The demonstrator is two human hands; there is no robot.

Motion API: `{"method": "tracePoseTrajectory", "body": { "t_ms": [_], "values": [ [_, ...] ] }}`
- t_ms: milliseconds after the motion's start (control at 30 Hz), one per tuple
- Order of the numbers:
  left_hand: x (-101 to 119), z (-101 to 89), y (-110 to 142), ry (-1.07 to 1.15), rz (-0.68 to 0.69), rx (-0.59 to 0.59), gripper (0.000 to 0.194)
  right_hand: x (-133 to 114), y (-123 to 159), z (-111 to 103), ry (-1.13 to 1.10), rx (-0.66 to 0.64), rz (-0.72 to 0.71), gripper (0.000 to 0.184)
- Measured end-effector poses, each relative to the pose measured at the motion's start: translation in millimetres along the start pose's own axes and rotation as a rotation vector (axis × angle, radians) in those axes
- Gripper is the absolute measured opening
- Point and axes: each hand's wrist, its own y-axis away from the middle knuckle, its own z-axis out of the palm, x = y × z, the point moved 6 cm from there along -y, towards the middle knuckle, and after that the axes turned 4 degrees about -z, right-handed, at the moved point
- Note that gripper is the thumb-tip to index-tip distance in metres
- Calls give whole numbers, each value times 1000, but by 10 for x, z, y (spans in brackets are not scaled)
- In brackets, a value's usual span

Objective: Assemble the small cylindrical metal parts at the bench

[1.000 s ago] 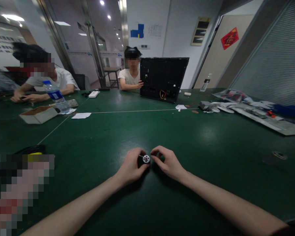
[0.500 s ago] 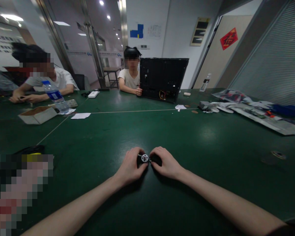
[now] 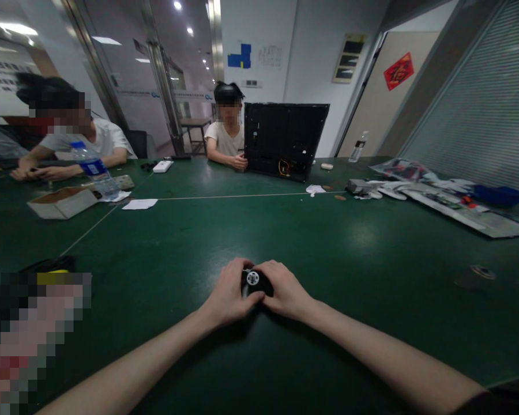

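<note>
The left hand [image 3: 229, 293] and right hand [image 3: 285, 291] close their fingers narrowly on opposite sides of a black round part with a white hub [image 3: 253, 279], steadying it over the green counter [image 3: 350, 242].

A single camera worn on the person's head looks forward and down along the green table [image 3: 363, 242]. It sits close behind the left hand [image 3: 229, 293] and right hand [image 3: 285, 290], which appear low in the centre of the frame around a small black round part [image 3: 260, 282]. The wide view reaches across the table to a seated person [image 3: 227, 129] and the room's far wall [image 3: 263, 34], though the edges look bent, probably by the lens.
</note>
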Motion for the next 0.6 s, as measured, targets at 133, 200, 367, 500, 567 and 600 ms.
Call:
{"method": "tracePoseTrajectory", "body": {
  "t_ms": [133,200,367,500,567,600],
  "values": [
    [39,13,1,-23,12,-30,42,20,-10,16,30,-24,16,37],
    [58,10,1,-32,14,-31,42,18,-9,1,20,-27,17,36],
    [77,4,8,-39,37,-38,42,-33,-15,-56,-70,-3,-5,31],
    [63,14,14,-37,45,-50,48,-6,-10,-117,-155,90,11,27],
    [51,25,13,-35,46,-45,53,43,-8,-162,-171,129,22,25],
    [46,26,12,-35,44,-32,54,75,-10,-198,-166,146,28,24]
  ]
}}
